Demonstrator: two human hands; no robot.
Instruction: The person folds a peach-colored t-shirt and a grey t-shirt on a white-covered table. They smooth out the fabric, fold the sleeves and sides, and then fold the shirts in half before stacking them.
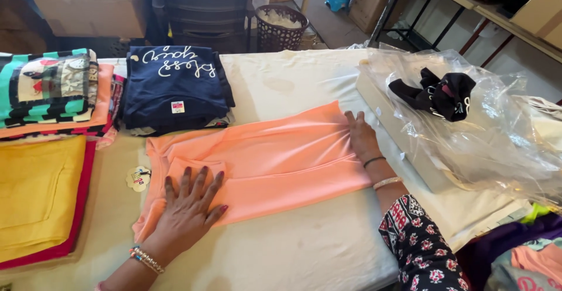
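Left hand (188, 209) and right hand (360, 139), fingers spread flat, press the peach garment (275, 156) beneath them.

- A beaded bracelet is worn on the wrist of the left hand (187, 212).
- Dark red polish is seen on its nails.
- A dark band and a pale bangle are worn above the right hand (361, 139).
- A black sleeve with red-and-white floral print is worn.

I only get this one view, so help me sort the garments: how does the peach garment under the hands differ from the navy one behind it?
The peach garment lies spread out in a single loose layer, creased, with the left hand and right hand pressed flat on it. The navy garment is folded compact on top of a stack, untouched. The navy garment carries white script; the peach garment shows none. Both have a tag and rest on the white-covered table.
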